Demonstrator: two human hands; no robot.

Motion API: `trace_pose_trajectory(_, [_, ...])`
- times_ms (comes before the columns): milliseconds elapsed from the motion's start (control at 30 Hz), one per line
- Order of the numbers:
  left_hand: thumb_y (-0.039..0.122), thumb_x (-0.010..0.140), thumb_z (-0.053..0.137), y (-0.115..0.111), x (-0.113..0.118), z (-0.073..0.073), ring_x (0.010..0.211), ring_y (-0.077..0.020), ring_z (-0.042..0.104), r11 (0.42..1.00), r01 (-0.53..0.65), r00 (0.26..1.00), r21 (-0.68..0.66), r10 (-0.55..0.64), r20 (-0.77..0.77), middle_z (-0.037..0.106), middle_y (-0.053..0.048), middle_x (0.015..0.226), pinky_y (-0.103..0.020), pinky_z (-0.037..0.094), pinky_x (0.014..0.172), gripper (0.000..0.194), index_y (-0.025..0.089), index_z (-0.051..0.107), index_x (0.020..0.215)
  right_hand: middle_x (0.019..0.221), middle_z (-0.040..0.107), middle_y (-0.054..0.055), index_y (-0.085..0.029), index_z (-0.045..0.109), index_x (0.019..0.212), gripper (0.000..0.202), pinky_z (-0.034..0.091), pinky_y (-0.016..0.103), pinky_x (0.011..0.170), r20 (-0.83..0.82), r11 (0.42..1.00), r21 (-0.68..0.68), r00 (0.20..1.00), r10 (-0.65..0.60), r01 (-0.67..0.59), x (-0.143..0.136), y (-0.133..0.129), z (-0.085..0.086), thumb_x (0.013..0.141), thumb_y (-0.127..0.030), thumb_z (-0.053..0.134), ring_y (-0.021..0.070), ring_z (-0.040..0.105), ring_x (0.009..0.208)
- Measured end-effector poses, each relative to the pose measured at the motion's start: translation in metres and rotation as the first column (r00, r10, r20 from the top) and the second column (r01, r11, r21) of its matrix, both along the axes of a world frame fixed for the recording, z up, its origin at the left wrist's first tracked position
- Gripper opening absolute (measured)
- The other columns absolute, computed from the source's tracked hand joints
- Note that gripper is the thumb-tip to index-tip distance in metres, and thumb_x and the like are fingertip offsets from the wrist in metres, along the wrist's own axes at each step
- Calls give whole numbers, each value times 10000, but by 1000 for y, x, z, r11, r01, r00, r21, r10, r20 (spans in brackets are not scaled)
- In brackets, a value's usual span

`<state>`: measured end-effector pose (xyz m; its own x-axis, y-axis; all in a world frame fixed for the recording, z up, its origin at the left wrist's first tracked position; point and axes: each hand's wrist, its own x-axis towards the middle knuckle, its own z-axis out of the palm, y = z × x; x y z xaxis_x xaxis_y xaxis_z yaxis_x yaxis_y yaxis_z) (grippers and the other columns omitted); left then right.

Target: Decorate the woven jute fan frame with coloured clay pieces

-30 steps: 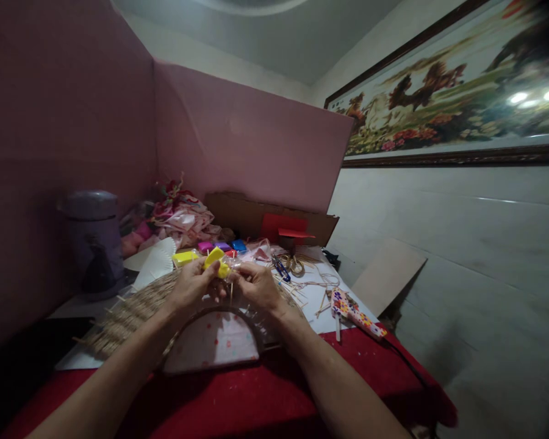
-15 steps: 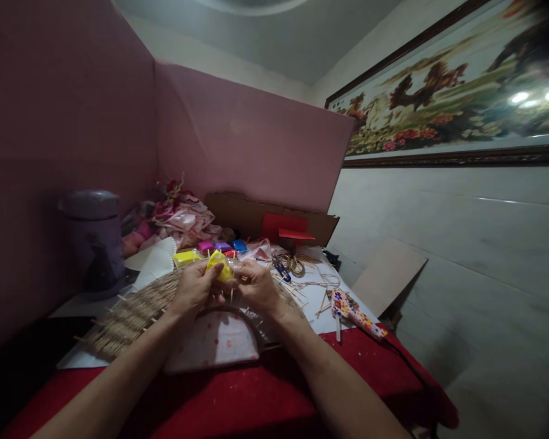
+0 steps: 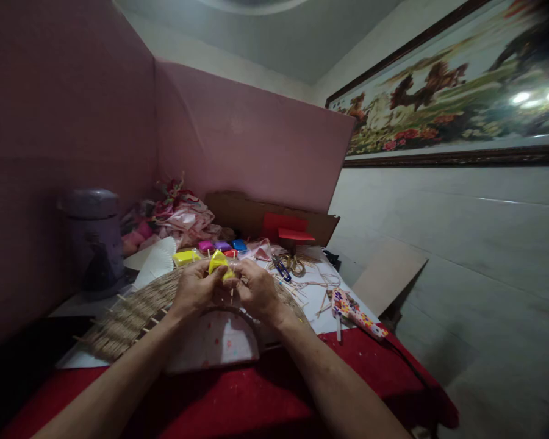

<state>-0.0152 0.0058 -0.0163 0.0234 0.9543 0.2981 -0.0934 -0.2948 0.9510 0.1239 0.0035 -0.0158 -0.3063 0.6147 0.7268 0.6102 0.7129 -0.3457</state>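
Between my two hands is a soft yellow piece of modelling clay (image 3: pixel 218 262), partly covered by my fingers. My left hand (image 3: pixel 196 288) pinches it from the left, thumb on top. My right hand (image 3: pixel 257 288) has its fingers closed at the clay's right edge, where a bit of clear wrapping seems to show. Under both hands lies an arched woven twine piece (image 3: pixel 139 311) with thin wooden sticks poking out along its edges. Inside its curve is a white spotted cloth pad (image 3: pixel 215 341). A yellow clay packet (image 3: pixel 186 257) lies just beyond my left hand.
Pink, purple and blue packets (image 3: pixel 239 245) lie behind my hands. Scissors (image 3: pixel 296 266), blue-handled snips (image 3: pixel 281 268) and loose sticks are to the right, near a flower-patterned glue gun (image 3: pixel 354 314) with a cord. A lidded purple flask (image 3: pixel 94 244) stands left, beside crumpled pink fabric (image 3: pixel 187 219).
My fingers have shifted slightly around the yellow clay, and its upper part now leans a little differently. Everything else on the table stays in place.
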Motion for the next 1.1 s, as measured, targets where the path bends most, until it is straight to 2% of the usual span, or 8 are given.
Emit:
trace_pose_trajectory(200, [501, 599, 690, 1, 3, -5, 416, -154, 579, 997, -54, 998, 47, 55, -17, 607, 4, 529, -233, 453, 356, 394, 128, 587, 674, 736, 553, 2, -177, 555, 700, 60, 335, 235, 611, 2, 999, -3, 999, -46, 46, -2, -2, 0, 752, -147, 554, 129, 473, 675])
trace_pose_trajectory(333, [484, 606, 680, -3, 3, -1, 371, -147, 552, 999, -33, 999, -1, 33, -2, 594, 7, 471, -230, 436, 345, 361, 140, 569, 619, 649, 554, -14, -173, 570, 626, 98, 339, 228, 579, -170, 996, -85, 985, 0, -15, 0, 1, 1, 722, -169, 589, 115, 468, 613])
trace_pose_trajectory(467, [459, 647, 641, -5, 3, 4, 355, -177, 565, 995, 27, 999, -95, -24, 33, 598, 9, 440, -243, 429, 329, 311, 160, 559, 678, 631, 569, -7, -162, 608, 637, 145, 379, 230, 561, -402, 977, -162, 913, 61, -137, 2, 6, 2, 751, -244, 576, 117, 493, 599])
trace_pose_trajectory(633, [403, 692, 625, -4, -1, 8, 350, -187, 580, 991, -39, 997, -127, 48, 66, 616, -19, 444, -231, 417, 319, 263, 157, 536, 665, 738, 607, 28, -151, 646, 788, 198, 447, 225, 481, -631, 920, -245, 771, 89, -307, 6, 10, 4, 746, -336, 592, 138, 560, 634])
trace_pose_trajectory(700, [379, 706, 625, -2, -3, 8, 351, -177, 581, 989, -70, 993, -127, 81, 81, 627, -31, 460, -221, 416, 319, 250, 148, 537, 670, 706, 603, 29, -145, 636, 791, 239, 453, 214, 436, -680, 883, -278, 727, 98, -379, 8, 11, 6, 727, -375, 617, 140, 573, 615])
trace_pose_trajectory(800, [337, 732, 614, 2, -7, 7, 359, -161, 584, 986, -123, 985, -108, 135, 109, 650, -43, 501, -208, 418, 318, 216, 136, 542, 697, 655, 604, 18, -144, 609, 760, 247, 464, 211, 417, -745, 840, -270, 655, 128, -471, 11, 11, 9, 727, -388, 624, 122, 564, 551])
trace_pose_trajectory(867, [312, 745, 606, 5, -10, 7, 365, -154, 586, 981, -171, 973, -88, 183, 143, 662, -46, 526, -206, 424, 318, 191, 131, 547, 724, 655, 615, 16, -148, 588, 772, 237, 466, 219, 411, -811, 825, -235, 572, 126, -514, 14, 13, 9, 735, -379, 619, 114, 554, 514])
trace_pose_trajectory(1100, [298, 765, 595, 5, -15, 10, 375, -155, 593, 972, -224, 950, -68, 233, 208, 661, -53, 537, -209, 438, 320, 194, 113, 547, 733, 630, 550, -41, -187, 580, 897, 176, 409, 183, 437, -975, 896, -17, 207, 85, -445, 22, 19, 16, 751, -284, 601, 63, 463, 478])
